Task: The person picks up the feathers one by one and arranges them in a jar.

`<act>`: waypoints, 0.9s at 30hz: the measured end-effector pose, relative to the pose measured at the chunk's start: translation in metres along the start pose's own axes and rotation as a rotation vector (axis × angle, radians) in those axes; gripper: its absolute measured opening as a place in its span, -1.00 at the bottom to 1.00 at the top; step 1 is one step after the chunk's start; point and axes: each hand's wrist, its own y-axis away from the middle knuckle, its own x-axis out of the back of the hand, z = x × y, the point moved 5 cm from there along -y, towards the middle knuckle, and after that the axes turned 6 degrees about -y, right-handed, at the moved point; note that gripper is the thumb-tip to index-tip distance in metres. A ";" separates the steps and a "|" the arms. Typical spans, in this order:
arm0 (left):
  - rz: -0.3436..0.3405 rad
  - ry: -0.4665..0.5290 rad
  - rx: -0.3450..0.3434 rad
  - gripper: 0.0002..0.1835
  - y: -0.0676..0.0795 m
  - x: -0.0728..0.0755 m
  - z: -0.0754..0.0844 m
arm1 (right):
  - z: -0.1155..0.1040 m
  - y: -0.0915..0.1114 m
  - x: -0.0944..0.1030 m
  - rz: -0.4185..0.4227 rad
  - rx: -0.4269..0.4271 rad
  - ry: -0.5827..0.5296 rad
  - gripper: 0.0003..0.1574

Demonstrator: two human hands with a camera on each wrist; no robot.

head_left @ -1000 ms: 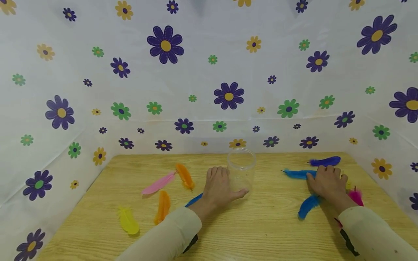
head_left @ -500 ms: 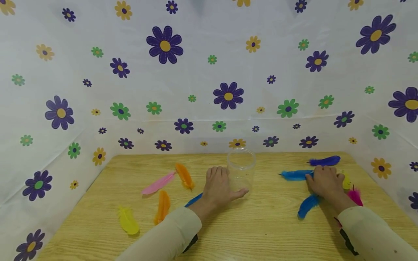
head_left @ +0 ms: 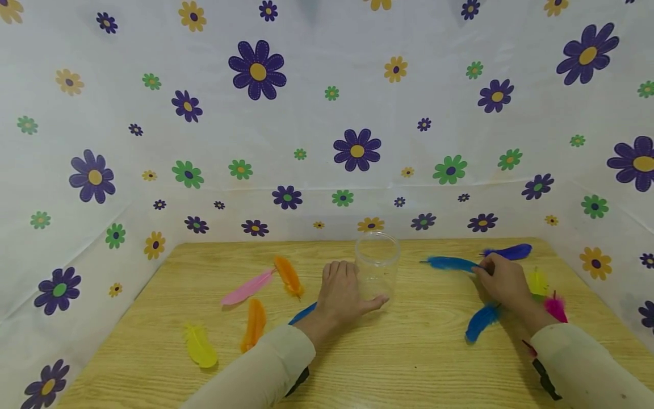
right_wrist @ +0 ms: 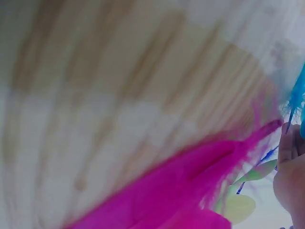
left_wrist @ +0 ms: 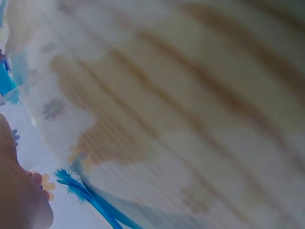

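My left hand [head_left: 338,295] grips the left side of an upright clear plastic jar [head_left: 378,258], the thumb across its front. Inside the jar no feather shows. On the right, my right hand [head_left: 506,283] pinches a bright blue feather [head_left: 449,263] between thumb and fingers, its quill pointing left. A second blue feather [head_left: 482,325] lies just in front of that hand, and a dark blue feather [head_left: 511,251] behind it. Under the left wrist lies another blue feather [left_wrist: 88,193], partly hidden by the arm in the head view. A magenta feather [right_wrist: 186,183] fills the lower right wrist view.
To the left lie a pink feather [head_left: 248,287], two orange feathers, one [head_left: 289,276] farther back, and a yellow feather [head_left: 201,346]. A yellow feather [head_left: 537,281] lies beyond the right hand. Flowered white cloth [head_left: 306,113] walls the wooden table [head_left: 388,363] at back and sides.
My right hand has taken the bright blue feather into a pinch and shifted it left and slightly up, uncovering more of the yellow feather. The left hand and jar have stayed put.
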 end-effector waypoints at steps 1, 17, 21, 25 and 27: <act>-0.001 0.001 0.000 -0.08 0.000 0.000 0.000 | 0.000 0.000 0.001 0.019 -0.006 -0.018 -0.77; 0.003 0.031 -0.005 -0.11 0.000 0.000 0.001 | 0.001 0.004 0.000 0.014 -0.269 -0.564 -0.55; 0.004 0.030 -0.010 -0.10 0.000 0.000 0.001 | 0.001 0.002 -0.003 -0.012 -0.338 -0.989 -0.66; -0.006 0.038 -0.002 -0.09 0.000 -0.001 0.000 | -0.003 0.002 -0.005 -0.061 -0.378 -1.214 -0.72; -0.010 0.045 0.005 -0.09 0.000 -0.001 0.000 | -0.005 0.002 -0.005 -0.086 -0.386 -1.268 -0.73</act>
